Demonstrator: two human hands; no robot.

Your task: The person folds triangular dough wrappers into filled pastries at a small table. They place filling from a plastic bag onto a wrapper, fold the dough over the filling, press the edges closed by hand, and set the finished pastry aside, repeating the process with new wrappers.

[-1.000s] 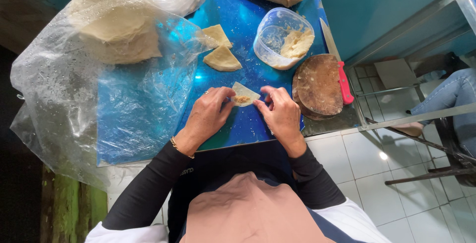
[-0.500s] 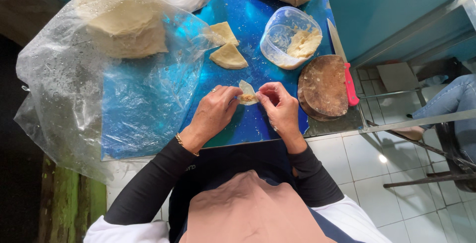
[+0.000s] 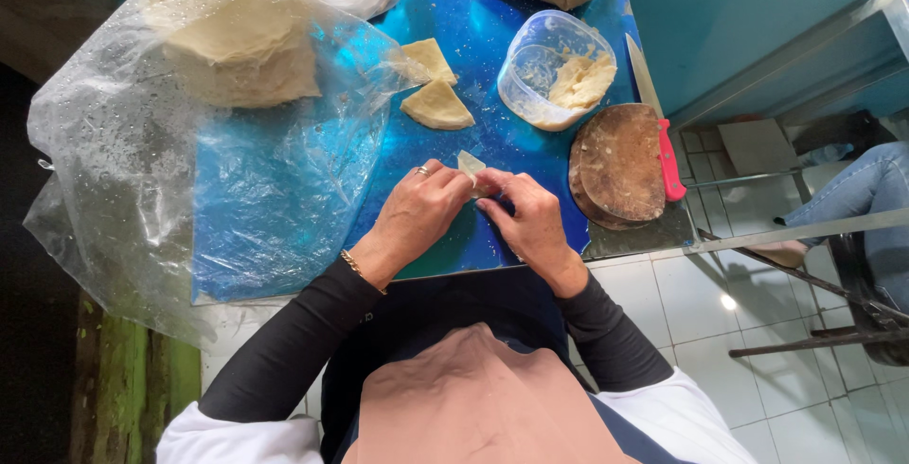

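Observation:
My left hand (image 3: 418,215) and my right hand (image 3: 525,219) meet over the blue table (image 3: 473,38) and pinch a small pale dough wrapper (image 3: 470,165) between their fingertips. The wrapper is folded up narrow, with only one corner showing above my fingers. Two folded triangular pieces (image 3: 434,92) lie on the table just beyond my hands. A clear plastic tub (image 3: 555,68) with pale filling stands to their right.
A large clear plastic bag (image 3: 161,133) holding a stack of pale wrappers covers the table's left side. A round wooden board (image 3: 620,164) and a red-handled knife (image 3: 656,123) lie at the right edge. Another person's leg (image 3: 876,189) shows far right, by a metal frame.
The wrapper lay flatter between my hands a second ago. My fingers have since closed in and folded it into a narrow shape. My view has shifted slightly.

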